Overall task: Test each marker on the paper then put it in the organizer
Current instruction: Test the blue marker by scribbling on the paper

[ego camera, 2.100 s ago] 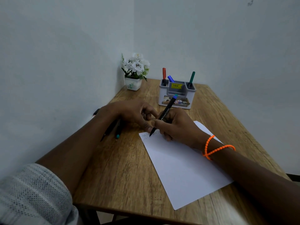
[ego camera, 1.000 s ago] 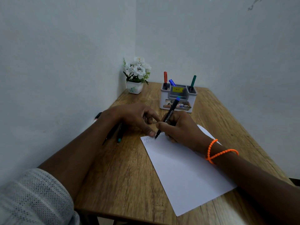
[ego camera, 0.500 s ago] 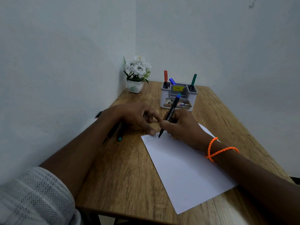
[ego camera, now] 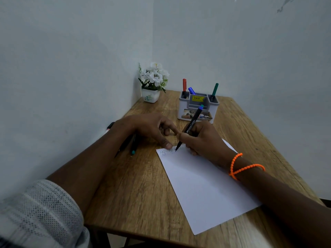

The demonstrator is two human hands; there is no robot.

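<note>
My right hand (ego camera: 202, 138) grips a black marker (ego camera: 191, 125) with a blue end, its tip touching the top left corner of the white paper (ego camera: 206, 187). Small zigzag marks (ego camera: 165, 152) sit just left of the tip. My left hand (ego camera: 150, 127) rests beside it, fingers loosely curled, one fingertip pressing on the paper's corner. The grey and white organizer (ego camera: 184, 108) stands behind the hands and holds a red marker (ego camera: 184, 85), a blue marker (ego camera: 191, 90) and a green marker (ego camera: 215, 90).
Two dark markers (ego camera: 133, 145) lie on the wooden table (ego camera: 139, 190) under my left wrist, and another marker (ego camera: 109, 127) lies against the left wall. A pot of white flowers (ego camera: 152, 83) stands in the far left corner. Walls close the left and back sides.
The marker tip has crept a little to the right along the paper's top edge, leaving more zigzag marks. My left hand has stayed on the paper's corner.
</note>
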